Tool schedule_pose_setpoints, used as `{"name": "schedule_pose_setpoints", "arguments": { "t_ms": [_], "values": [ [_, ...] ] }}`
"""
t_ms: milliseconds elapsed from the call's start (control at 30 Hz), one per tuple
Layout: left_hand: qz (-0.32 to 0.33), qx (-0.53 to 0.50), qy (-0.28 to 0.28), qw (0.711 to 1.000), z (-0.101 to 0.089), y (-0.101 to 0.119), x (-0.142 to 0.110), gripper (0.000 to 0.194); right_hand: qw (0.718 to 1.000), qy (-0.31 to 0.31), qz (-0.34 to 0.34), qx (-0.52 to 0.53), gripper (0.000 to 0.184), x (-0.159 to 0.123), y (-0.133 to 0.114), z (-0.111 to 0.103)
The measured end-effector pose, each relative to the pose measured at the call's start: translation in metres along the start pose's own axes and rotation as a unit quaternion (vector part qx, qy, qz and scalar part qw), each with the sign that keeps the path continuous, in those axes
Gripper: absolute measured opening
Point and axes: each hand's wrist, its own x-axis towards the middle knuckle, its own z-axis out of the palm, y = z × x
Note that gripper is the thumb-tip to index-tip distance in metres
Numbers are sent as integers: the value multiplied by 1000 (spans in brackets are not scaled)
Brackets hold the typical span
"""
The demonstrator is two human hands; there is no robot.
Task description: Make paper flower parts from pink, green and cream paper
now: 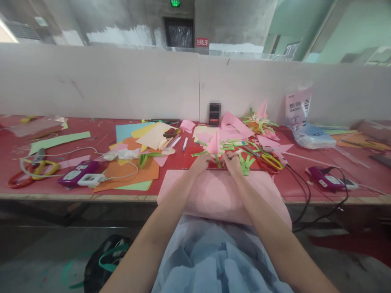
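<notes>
In front of me stands a paper craft (214, 145) with a pink cone on top and thin green paper strips fanning out around its base. My left hand (200, 164) is closed at its near left edge, fingers curled on the green strips. At the near right edge my right hand (232, 164) is closed too, and a slim pale stick-like thing shows by its fingers. What its fingertips grip is too small to make out. Cut green strips (245, 163) lie right beside that hand. Under my forearms a pink sheet (214, 191) hangs over the table edge.
Scissors (271, 160) with red and yellow handles lie to the right. A similar paper craft (261, 114) stands behind, near a phone-like device (214, 114). Coloured sheets (131, 169), a pen (185, 144) and a purple device with a cable (78, 173) are left. A plastic package (314, 134) sits right.
</notes>
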Motion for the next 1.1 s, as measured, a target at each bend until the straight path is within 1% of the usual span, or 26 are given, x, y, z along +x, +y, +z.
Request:
{"name": "schedule_pose_setpoints", "arguments": {
  "t_ms": [100, 167, 267, 300, 400, 467, 633, 833, 1100],
  "values": [
    [2, 4, -4, 1000, -1, 1, 0, 56, 998, 40, -19, -37, 29, 2, 2, 1],
    [3, 3, -5, 1000, -1, 1, -1, 56, 997, 53, -21, -42, 29, 2, 2, 2],
    [4, -7, 0, 1000, 0, -1, -1, 56, 999, 29, -6, -19, 28, 0, 1, 1],
    [8, -12, 2, 1000, 0, -2, -1, 56, 1000, 30, -3, -9, 29, -1, 1, 0],
    [24, -22, 9, 999, 2, -5, 0, 55, 998, 58, -5, 20, 30, -3, 4, -2],
    [36, -28, 9, 999, 3, -7, 1, 54, 997, 64, -8, 34, 30, -4, 8, -4],
    [57, -41, 8, 997, 4, -9, 2, 53, 998, 39, -3, 53, 31, -4, 13, -6],
    [70, -52, 4, 996, 4, -11, 1, 52, 999, 14, -8, 37, 31, -5, 7, -6],
    [69, -56, 4, 996, 3, -12, 1, 52, 999, -17, 9, 37, 28, -8, 1, -7]
  ]
}}
